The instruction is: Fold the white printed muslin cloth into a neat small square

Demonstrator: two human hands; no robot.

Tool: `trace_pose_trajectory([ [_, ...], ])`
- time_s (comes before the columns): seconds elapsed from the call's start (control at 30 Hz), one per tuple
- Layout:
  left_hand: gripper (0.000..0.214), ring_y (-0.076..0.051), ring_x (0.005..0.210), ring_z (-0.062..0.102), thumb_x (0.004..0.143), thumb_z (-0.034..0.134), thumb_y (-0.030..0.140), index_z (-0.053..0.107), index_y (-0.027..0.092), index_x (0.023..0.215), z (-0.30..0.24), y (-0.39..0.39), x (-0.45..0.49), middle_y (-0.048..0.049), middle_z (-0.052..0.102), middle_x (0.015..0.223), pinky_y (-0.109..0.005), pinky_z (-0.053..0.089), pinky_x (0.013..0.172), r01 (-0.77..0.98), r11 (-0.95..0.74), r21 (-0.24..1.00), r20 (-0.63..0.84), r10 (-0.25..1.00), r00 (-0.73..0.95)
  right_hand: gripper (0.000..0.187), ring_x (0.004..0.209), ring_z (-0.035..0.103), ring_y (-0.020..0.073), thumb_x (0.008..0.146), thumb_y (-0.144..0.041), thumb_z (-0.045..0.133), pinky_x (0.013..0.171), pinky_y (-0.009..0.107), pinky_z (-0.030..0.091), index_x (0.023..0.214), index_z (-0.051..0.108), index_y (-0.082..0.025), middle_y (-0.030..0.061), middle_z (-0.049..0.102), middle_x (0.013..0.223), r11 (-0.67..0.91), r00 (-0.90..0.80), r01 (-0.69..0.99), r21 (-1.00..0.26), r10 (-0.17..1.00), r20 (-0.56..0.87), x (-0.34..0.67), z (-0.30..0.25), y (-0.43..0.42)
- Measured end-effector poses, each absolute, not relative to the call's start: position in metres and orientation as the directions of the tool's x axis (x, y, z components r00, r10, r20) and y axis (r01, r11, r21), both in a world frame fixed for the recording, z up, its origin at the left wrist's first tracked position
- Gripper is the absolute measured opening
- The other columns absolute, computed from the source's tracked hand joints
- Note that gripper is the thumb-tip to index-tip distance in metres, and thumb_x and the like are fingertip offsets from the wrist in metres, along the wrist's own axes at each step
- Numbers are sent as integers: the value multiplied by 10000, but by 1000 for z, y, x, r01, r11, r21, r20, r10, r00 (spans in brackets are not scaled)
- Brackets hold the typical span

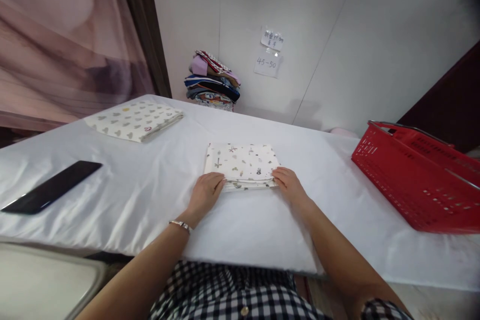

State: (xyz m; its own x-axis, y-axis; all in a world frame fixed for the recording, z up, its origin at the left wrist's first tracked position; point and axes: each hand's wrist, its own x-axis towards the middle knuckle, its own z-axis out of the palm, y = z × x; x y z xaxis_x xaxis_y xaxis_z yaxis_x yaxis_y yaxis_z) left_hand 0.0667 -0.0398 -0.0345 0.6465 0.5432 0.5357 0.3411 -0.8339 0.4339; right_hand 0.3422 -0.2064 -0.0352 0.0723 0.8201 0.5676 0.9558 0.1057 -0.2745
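Observation:
A folded white cloth (242,161) with small printed figures lies on the white-covered table in front of me, its layered edge facing my body. At its near left corner, my left hand (207,189) grips the edge with fingers together. My right hand (291,186) holds the near right corner in the same way, fingers on top and thumb lower down. The undersides of both corners are hidden by my fingers.
A second folded cloth with grey prints (137,119) lies at the back left. Nearer on the left is a flat black object (52,187). A red basket (416,175) stands on the right. Stacked folded fabrics (213,82) sit beyond the table, by a wall with paper signs (267,63).

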Motion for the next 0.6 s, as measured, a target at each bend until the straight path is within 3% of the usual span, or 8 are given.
trace_pose_trajectory([
  [0.13, 255, -185, 954, 601, 900, 427, 330, 649, 206, 912, -37, -39, 69, -37, 685, 973, -364, 457, 876, 337, -837, 431, 552, 540, 635, 202, 1089, 538, 214, 889, -264, 465, 956, 414, 403, 960, 653, -245, 40, 664, 1056, 113, 153, 915, -388, 791, 592, 338, -34, -203],
  [0.3, 211, -199, 971, 595, 878, 462, 268, 632, 197, 981, -39, -42, 72, -56, 676, 1015, -384, 454, 879, 350, -862, 367, 622, 507, 597, 199, 854, 595, 188, 875, -296, 456, 767, 336, 469, 916, 637, -226, 31, 662, 909, -21, 440, 771, -637, 740, 508, 328, -32, -194],
  [0.43, 245, -215, 1100, 527, 864, 435, 159, 616, 189, 1028, -29, -54, 76, -85, 612, 1160, -415, 418, 931, 318, -922, 220, 675, 379, 633, 195, 789, 574, 177, 869, -304, 451, 718, 303, 443, 881, 626, -216, 19, 642, 833, -55, 461, 759, -648, 750, 475, 324, -34, -191],
  [0.6, 266, -224, 1194, 457, 856, 413, 101, 658, 206, 861, -15, -75, 95, -65, 592, 1200, -461, 346, 1011, 221, -975, 34, 605, 196, 772, 202, 753, 558, 172, 867, -306, 444, 700, 291, 425, 848, 618, -204, 20, 626, 789, -54, 460, 766, -640, 743, 487, 322, -37, -192],
])
